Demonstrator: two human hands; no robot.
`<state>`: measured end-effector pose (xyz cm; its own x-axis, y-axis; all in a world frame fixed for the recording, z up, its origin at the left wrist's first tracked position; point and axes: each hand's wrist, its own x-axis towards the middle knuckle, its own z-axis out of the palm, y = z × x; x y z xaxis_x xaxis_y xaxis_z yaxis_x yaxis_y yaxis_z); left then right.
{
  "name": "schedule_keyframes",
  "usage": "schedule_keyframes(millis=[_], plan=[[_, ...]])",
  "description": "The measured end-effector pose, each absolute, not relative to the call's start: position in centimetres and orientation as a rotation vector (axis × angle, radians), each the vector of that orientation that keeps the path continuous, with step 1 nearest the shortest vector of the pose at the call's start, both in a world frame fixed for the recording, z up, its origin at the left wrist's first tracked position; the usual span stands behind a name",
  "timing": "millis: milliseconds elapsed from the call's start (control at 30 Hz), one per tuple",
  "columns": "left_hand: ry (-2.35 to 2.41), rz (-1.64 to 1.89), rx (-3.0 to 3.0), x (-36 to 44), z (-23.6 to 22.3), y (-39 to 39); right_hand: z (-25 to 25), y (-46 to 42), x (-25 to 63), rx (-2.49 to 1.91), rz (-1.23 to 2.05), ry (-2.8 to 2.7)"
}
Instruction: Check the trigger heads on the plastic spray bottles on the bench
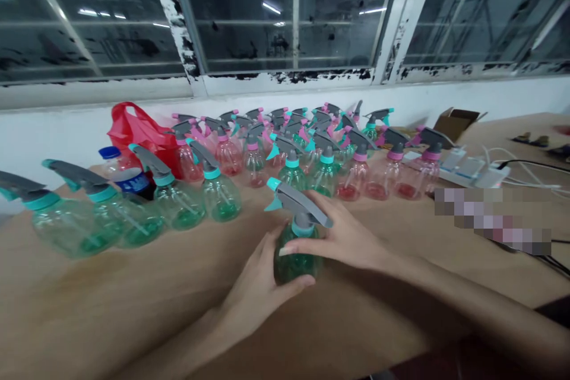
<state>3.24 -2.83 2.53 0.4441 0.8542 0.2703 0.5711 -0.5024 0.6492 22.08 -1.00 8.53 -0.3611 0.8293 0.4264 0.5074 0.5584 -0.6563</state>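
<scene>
the fingers of the left hand (pixel 260 276) are closing around the lower body of a green spray bottle (pixel 294 270), with the thumb lying across its front near the base, just below the middle of the frame. the fingers of the right hand (pixel 341 234) are gripping the same bottle from the right, the thumb crossing its front below the turquoise collar and the other fingers reaching behind the gray spray head. the bottle is standing nearly upright between the two hands, its nozzle pointing toward the upper left; whether its base is touching the brown table (pixel 178 291) is hard to tell.

behind the held bottle, two more green bottles (pixel 324 181) are standing at the center, and three pink bottles (pixel 388 181) are lining up just to their right. a crowd of pink and green spray bottles (pixel 278 122) is filling the space behind these. in the left part of the frame, four green spray bottles (pixel 178 205) are standing in a slanting row, and a blue-capped drink bottle (pixel 133 181) and a red plastic bag (pixel 145 136) are sitting behind them. at right, a white power strip (pixel 465 169) is lying with cables (pixel 523 181) beside it, and an open cardboard box (pixel 456 124) is resting farther back. dark windows (pixel 285 12) are stretching across the top.
</scene>
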Motion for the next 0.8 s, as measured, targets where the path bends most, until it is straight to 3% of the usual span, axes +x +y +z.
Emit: schedule_keyframes(millis=[100,200,800], plan=[[1.109,0.725,2.246,4.7,2.9,-2.9,8.8,-0.8,22.6,-0.913,0.866,-1.875],[1.054,0.682,2.275,5.7,3.2,-2.6,8.7,-0.6,22.6,-0.835,0.958,-1.785],[1.249,0.356,2.751,1.5,0.4,0.0,7.3,2.7,22.8,-0.871,0.766,-1.809]])
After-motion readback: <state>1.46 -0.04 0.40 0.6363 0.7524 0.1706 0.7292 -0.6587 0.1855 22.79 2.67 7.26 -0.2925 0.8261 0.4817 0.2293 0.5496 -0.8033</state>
